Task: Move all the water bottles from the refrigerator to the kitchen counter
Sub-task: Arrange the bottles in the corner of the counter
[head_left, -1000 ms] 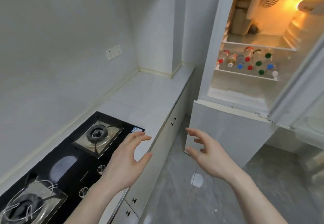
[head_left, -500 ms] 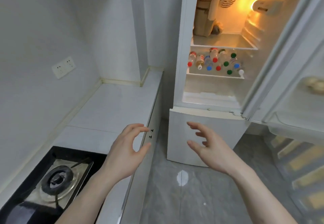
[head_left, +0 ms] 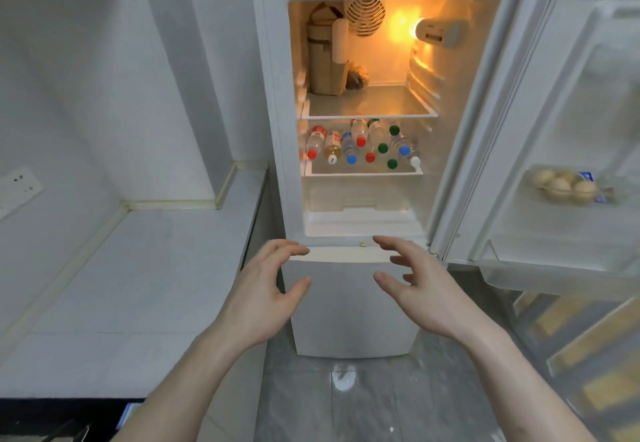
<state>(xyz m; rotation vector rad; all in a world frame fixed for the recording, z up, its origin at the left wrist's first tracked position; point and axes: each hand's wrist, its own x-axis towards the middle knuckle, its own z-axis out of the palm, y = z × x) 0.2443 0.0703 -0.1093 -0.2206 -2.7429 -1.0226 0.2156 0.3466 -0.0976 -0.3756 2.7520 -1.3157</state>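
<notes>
Water bottles (head_left: 360,145): a cluster lying on their sides on the lower shelf (head_left: 363,172) of the refrigerator (head_left: 349,303), caps facing out; caps red, blue, green and white; none yet on the counter
Refrigerator: upper compartment open and lit by an amber lamp (head_left: 438,31) at the upper right; lower door closed
Upper shelf (head_left: 370,106): a tall brown carton (head_left: 323,57) at the back left with a white cylinder just beside it; a round vent on the back wall
Refrigerator door (head_left: 561,130): swung open to the right; a clear egg carton (head_left: 568,183) sits in its rack
Left hand (head_left: 266,299): raised in front of the closed lower door, fingers spread and lightly curved, thumb apart from them; holds nothing
Right hand (head_left: 419,289): raised beside the left, palms turned toward each other; fingers apart and gently bent; holds nothing
Kitchen counter (head_left: 138,286): pale surface to the left of the refrigerator, running into the corner; a wall socket (head_left: 19,187) above it at the far left
Stove (head_left: 52,421): black edge at the bottom left corner
Floor (head_left: 381,400): grey tile with a bright reflection below the refrigerator
</notes>
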